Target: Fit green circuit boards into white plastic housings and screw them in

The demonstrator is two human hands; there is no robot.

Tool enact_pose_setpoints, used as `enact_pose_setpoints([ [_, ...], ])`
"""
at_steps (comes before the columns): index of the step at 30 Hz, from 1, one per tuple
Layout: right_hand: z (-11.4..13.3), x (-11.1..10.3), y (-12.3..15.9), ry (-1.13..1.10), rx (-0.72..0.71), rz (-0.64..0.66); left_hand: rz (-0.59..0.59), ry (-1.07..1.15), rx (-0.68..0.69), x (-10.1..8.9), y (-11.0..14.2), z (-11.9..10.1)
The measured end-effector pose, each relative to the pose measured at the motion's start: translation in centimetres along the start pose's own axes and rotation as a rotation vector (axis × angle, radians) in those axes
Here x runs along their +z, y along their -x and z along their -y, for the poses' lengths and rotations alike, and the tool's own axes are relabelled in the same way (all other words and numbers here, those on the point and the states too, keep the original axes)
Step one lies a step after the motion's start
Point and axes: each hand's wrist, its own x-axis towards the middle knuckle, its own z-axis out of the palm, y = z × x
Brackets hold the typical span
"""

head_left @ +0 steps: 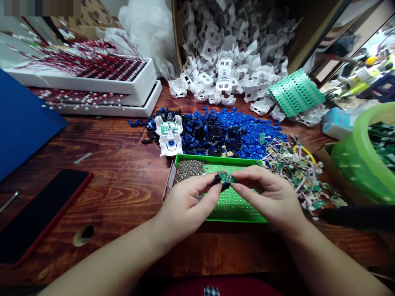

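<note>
Green circuit board [227, 177] and black piece [217, 178] meet above the green tray [243, 218], the left hand [188, 201] pinching the black piece, the right hand [271, 197] pinching the board's edge.

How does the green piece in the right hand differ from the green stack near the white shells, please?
The green piece is small, while the green stack is far larger. The right hand holds the green piece; the green stack rests tilted by the white shells. Both are green.
</note>
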Motion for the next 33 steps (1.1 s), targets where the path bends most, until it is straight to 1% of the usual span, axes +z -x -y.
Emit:
enact_pose_setpoints([
  [4, 0.0, -0.1, 0.0, 0.024, -0.005, 0.003, -0.037, -0.077, 0.049, 0.1, 0.0, -0.2],
  [6, 0.0, -0.2, 0.1, 0.048, -0.018, 0.011, -0.049, -0.088, 0.017, 0.1, 0.0, -0.3],
  [8, 0.1, -0.3, 0.1, 0.061, -0.017, 0.014, -0.041, -0.077, -0.048, 0.1, 0.0, -0.3],
  [12, 0.4, -0.1, 0.2, -0.016, 0.101, 0.002, -0.019, 0.038, -0.172, 0.2, -0.2, -0.4],
  [15, 0.5, 0.2, 0.2, -0.106, 0.199, -0.004, -0.031, 0.165, -0.243, 0.4, -0.4, -0.5],
  [18, 0.6, 0.5, 0.2, -0.154, 0.249, -0.011, -0.045, 0.272, -0.291, 0.6, -0.6, -0.4],
  [20, 0.7, 0.6, 0.2, -0.145, 0.253, -0.022, -0.052, 0.325, -0.311, 0.7, -0.6, -0.3],
  [23, 0.8, 0.8, 0.3, -0.076, 0.217, -0.036, -0.071, 0.370, -0.342, 0.8, -0.6, -0.1],
  [29, 0.6, 1.2, 0.7, 0.101, 0.023, -0.050, -0.104, 0.503, -0.320, 0.8, -0.8, 0.4],
  [33, 0.4, 1.4, 0.8, 0.176, -0.064, -0.047, -0.087, 0.482, -0.296, 0.7, -0.8, 0.6],
])
